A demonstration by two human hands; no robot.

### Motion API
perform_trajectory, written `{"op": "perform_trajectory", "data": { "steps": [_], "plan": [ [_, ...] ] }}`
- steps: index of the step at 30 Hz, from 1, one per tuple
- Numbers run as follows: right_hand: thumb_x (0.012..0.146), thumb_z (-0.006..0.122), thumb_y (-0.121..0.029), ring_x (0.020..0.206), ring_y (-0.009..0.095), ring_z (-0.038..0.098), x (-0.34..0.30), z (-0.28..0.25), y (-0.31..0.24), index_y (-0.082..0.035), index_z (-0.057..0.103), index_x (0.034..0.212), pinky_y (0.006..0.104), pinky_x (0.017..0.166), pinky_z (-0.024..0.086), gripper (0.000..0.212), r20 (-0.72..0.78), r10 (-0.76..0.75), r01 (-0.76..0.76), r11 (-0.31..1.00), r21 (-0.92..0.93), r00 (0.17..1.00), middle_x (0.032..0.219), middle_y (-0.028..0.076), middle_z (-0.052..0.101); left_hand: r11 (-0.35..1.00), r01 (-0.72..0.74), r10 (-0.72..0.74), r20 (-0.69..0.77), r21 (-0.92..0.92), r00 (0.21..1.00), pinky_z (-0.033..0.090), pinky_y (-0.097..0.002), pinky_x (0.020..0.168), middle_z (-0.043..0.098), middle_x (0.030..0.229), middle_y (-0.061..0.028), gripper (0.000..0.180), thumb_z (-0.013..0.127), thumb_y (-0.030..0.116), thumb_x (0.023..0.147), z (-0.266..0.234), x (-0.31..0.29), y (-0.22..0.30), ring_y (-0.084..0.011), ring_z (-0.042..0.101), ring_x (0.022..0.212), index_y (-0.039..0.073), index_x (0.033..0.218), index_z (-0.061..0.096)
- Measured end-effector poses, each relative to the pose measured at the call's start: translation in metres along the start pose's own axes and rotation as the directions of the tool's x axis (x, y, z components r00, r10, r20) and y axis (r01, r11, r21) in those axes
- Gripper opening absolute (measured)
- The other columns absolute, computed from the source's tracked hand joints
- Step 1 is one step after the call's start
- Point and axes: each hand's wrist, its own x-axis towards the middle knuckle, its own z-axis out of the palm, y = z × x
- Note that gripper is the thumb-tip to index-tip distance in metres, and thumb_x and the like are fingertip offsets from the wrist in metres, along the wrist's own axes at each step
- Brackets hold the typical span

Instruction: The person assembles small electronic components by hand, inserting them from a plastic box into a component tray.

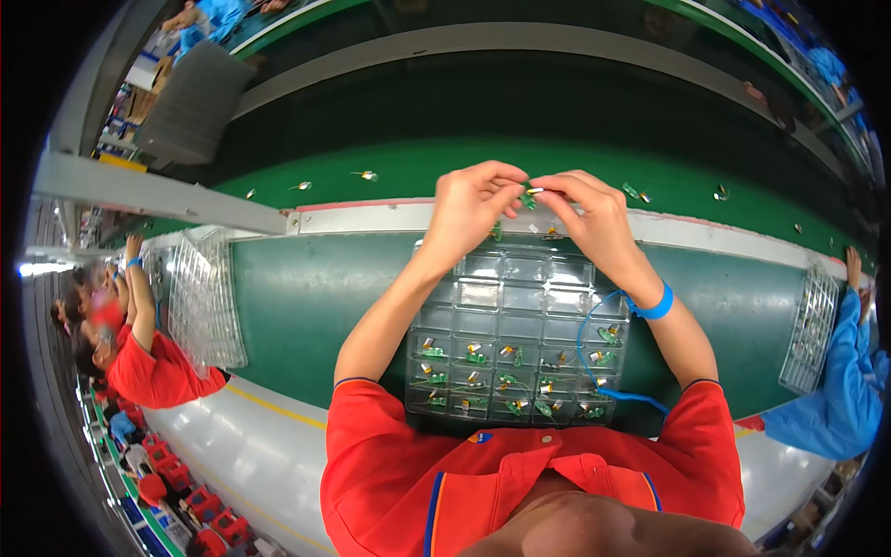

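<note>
Above the far edge of a clear plastic tray (478,295), my two hands meet over a small green circuit board (528,200). My left hand (471,206) pinches it from one side. From the other side, the fingertips of my right hand (596,215) close on it by a small white part; whether that part is fixed to the board I cannot tell. Green boards with small silver parts and thin wires, one of them a circuit board (517,356), lie in the tray's nearer compartments. A blue wrist band (653,301) with a cord circles my right wrist.
Beyond a pale rail (371,217) runs a green conveyor belt (418,167) with several loose small boards. A metal beam (176,190) juts in from the left. Stacked clear trays (204,302) stand left, another tray (806,330) right. Co-workers sit on both sides.
</note>
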Motion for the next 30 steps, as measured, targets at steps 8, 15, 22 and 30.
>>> {"op": "perform_trajectory", "data": {
  "steps": [8, 15, 22, 30],
  "plan": [
    [0.067, 0.076, 0.004, 0.076, 0.024, 0.061, -0.002, 0.000, -0.012, -0.001, 0.068, 0.092, 0.0326, 0.062, 0.052, 0.027, -0.146, -0.473, 0.393, 0.839, -0.377, 0.869, 0.087, 0.008, 0.064, 0.977, 0.147, -0.161, -0.087, -0.153, 0.983, 0.056, -0.0242, 0.076, 0.071, 0.090, -0.0104, 0.016, 0.064, 0.000, 0.088, 0.005, -0.007, 0.022, -0.0150, 0.069, 0.082, -0.005, 0.103, 0.068],
    [0.063, 0.078, 0.004, 0.072, 0.023, 0.058, -0.011, -0.003, -0.028, -0.003, 0.069, 0.086, 0.0318, 0.059, 0.049, 0.026, -0.225, -0.450, 0.337, 0.850, -0.405, 0.864, 0.083, 0.007, 0.063, 0.987, 0.005, -0.033, -0.171, -0.158, 0.985, 0.056, -0.0258, 0.080, 0.070, 0.094, -0.0112, 0.016, 0.064, 0.000, 0.088, 0.018, -0.019, 0.031, -0.0159, 0.069, 0.084, -0.004, 0.103, 0.068],
    [0.066, 0.078, 0.003, 0.069, 0.022, 0.056, -0.009, -0.008, -0.039, -0.003, 0.069, 0.084, 0.0299, 0.057, 0.045, 0.021, -0.299, -0.393, 0.329, 0.912, -0.244, 0.870, 0.081, 0.007, 0.063, 0.981, -0.189, 0.172, -0.238, -0.051, 0.956, 0.056, -0.0229, 0.073, 0.067, 0.094, -0.0098, 0.018, 0.063, -0.004, 0.088, 0.019, -0.027, 0.031, -0.0155, 0.069, 0.083, 0.000, 0.103, 0.070],
    [0.070, 0.077, 0.001, 0.065, 0.018, 0.055, -0.011, -0.007, -0.042, -0.003, 0.071, 0.086, 0.0283, 0.055, 0.044, 0.017, -0.311, -0.367, 0.307, 0.924, -0.228, 0.876, 0.078, 0.006, 0.064, 0.930, -0.321, 0.362, -0.280, 0.181, 0.889, 0.056, -0.0222, 0.069, 0.068, 0.094, -0.0094, 0.019, 0.063, -0.005, 0.087, 0.027, -0.029, 0.030, -0.0152, 0.069, 0.082, 0.002, 0.102, 0.071]
  ]
}}
